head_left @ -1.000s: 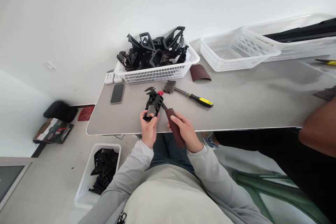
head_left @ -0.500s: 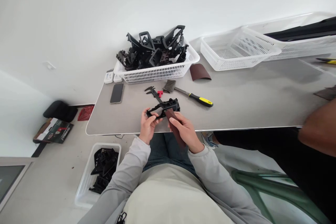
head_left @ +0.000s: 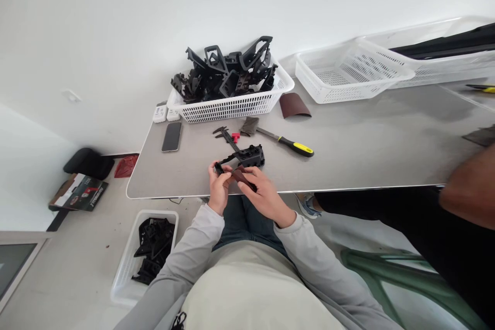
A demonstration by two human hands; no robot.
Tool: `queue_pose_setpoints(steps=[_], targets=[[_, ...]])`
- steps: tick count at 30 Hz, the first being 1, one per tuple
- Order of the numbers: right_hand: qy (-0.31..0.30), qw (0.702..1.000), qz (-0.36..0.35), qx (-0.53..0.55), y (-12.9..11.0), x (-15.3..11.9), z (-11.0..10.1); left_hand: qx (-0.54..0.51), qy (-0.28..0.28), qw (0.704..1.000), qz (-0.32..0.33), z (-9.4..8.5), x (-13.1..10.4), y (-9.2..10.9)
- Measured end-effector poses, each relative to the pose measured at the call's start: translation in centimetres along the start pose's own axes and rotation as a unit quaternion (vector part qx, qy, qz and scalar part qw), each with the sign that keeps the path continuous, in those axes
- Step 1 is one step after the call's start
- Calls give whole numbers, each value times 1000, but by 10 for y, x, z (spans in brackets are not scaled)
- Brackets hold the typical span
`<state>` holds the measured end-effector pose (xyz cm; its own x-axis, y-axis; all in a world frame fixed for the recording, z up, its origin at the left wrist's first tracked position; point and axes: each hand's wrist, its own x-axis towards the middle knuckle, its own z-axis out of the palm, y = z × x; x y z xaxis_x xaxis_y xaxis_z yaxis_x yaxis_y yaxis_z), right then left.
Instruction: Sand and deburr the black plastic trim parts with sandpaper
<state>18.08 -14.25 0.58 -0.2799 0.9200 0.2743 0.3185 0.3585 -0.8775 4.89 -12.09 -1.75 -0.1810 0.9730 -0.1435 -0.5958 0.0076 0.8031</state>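
A black plastic part point(head_left: 250, 155) is held at the table's front edge by my left hand point(head_left: 219, 188), whose fingers are closed on its left end. My right hand point(head_left: 266, 195) grips a folded piece of brown sandpaper point(head_left: 243, 177), which lies against the near side of the part. Just beyond the part are a dark caliper point(head_left: 228, 139) and a small red piece point(head_left: 235, 137). A file with a yellow and black handle point(head_left: 296, 147) rests to the right, its far end by a crumpled grey piece point(head_left: 249, 126).
Behind stands a white basket point(head_left: 232, 108) heaped with black parts, beside another white basket point(head_left: 328, 94). A brown sheet point(head_left: 294, 105) and a phone point(head_left: 171, 137) lie on the table point(head_left: 367, 149). A bin point(head_left: 116, 286) of black parts is below left. Another person's arm point(head_left: 469, 188) is at right.
My right hand has shifted left with the sandpaper, which now lies more crosswise near my left fingertips. My left hand still holds the black part.
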Motion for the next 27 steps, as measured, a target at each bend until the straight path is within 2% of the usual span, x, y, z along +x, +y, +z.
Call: queue_pose_setpoints(steps=[3, 7, 15, 21, 25, 27], targets=[[-10, 999, 0, -44, -1, -1, 2, -5, -2, 1000, 4, 0, -1, 0], [10, 996, 26, -87, 1, -1, 1, 2, 7, 1000, -2, 1, -1, 1], [-1, 999, 14, -42, -1, -1, 1, 13, 9, 1000, -1, 3, 0, 1], [44, 998, 25, -34, 2, -1, -3, 18, 20, 1000, -13, 4, -1, 3], [13, 1000, 15, -23, 1, -1, -1, 18, 20, 1000, -12, 5, -2, 4], [26, 999, 31, -19, 2, 0, 0, 19, 26, 999, -16, 5, -1, 3]])
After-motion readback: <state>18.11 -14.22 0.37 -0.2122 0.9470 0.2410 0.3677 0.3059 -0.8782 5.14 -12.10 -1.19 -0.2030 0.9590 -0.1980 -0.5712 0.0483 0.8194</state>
